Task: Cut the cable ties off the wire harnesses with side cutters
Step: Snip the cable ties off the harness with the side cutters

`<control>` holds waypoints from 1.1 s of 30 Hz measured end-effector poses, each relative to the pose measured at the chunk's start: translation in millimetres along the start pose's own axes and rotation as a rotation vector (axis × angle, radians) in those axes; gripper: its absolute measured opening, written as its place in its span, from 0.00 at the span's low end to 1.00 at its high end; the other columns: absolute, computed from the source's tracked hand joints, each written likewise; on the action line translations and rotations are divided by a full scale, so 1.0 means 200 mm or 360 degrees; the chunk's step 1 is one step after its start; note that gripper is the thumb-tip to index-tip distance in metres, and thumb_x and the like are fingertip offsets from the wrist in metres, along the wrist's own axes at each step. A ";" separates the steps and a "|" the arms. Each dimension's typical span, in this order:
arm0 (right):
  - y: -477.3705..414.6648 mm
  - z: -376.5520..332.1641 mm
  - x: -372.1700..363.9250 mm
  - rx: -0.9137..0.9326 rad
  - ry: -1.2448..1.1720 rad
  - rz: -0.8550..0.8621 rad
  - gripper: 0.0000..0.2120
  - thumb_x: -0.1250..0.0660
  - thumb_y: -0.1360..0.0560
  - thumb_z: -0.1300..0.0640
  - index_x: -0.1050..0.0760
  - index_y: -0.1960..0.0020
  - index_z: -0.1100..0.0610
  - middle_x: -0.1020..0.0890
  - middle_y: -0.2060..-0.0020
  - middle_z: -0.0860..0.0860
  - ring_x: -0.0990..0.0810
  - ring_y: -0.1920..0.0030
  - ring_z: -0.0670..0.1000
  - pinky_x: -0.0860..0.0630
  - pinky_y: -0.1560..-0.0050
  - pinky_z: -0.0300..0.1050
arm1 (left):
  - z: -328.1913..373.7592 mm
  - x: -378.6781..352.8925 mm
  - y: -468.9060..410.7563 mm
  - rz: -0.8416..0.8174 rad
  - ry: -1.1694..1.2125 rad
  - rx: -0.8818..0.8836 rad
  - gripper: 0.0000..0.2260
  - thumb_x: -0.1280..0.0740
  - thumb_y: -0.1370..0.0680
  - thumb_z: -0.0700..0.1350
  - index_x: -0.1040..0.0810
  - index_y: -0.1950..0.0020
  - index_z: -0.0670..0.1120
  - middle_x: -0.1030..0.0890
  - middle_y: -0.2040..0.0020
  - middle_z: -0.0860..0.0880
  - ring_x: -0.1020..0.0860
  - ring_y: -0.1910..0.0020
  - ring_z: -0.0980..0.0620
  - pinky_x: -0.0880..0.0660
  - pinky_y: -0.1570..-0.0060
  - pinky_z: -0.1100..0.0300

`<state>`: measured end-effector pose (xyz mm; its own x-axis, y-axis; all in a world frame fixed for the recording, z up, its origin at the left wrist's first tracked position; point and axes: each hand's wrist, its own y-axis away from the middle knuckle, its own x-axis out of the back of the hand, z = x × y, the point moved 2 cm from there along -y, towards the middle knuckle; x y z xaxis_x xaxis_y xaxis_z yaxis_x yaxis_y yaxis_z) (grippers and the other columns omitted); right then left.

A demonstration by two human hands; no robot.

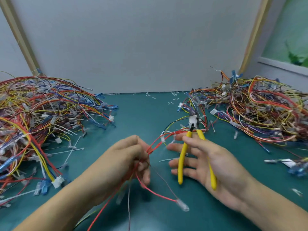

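My left hand is pinching a red wire harness in closed fingers while my right hand, fingers spread, is loosely cradling the yellow side cutters, handles apart, just beside the harness's white cable tie, which I am judging needs nipping next.

I see wire piles left and right on the table; my hands between, nearer me.
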<state>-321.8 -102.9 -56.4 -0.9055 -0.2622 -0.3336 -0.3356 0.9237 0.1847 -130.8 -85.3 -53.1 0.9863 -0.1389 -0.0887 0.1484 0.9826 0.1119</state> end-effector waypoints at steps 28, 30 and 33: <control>0.05 -0.02 -0.07 0.0081 0.0344 -0.0192 0.27 0.37 0.29 0.39 0.18 0.46 0.59 0.18 0.56 0.61 0.20 0.62 0.60 0.20 0.57 0.57 | 0.07 0.05 0.02 0.0537 -0.1332 -0.0573 0.08 0.30 0.25 0.42 0.19 0.64 0.48 0.18 0.71 0.55 0.22 0.73 0.59 0.26 0.68 0.64; 0.07 -0.02 -0.08 -0.0112 0.0109 -0.0359 0.26 0.35 0.25 0.40 0.19 0.46 0.63 0.20 0.57 0.63 0.20 0.64 0.62 0.20 0.60 0.57 | 0.07 0.08 0.00 0.0580 -0.0895 -0.0509 0.08 0.30 0.24 0.38 0.19 0.63 0.43 0.17 0.70 0.48 0.21 0.73 0.55 0.25 0.68 0.62; 0.10 0.00 -0.12 -0.0322 -0.0035 -0.0584 0.27 0.37 0.27 0.39 0.20 0.48 0.63 0.21 0.61 0.64 0.19 0.67 0.61 0.19 0.62 0.56 | 0.07 0.09 -0.01 0.0573 -0.0421 -0.0514 0.05 0.31 0.23 0.35 0.20 0.60 0.38 0.17 0.69 0.44 0.21 0.73 0.53 0.24 0.69 0.64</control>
<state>-307.6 -77.8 -44.4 -0.7111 -0.5558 -0.4306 -0.6813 0.6959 0.2271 -113.1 -91.1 -40.7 0.9612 0.2278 0.1557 -0.1902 0.9559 -0.2239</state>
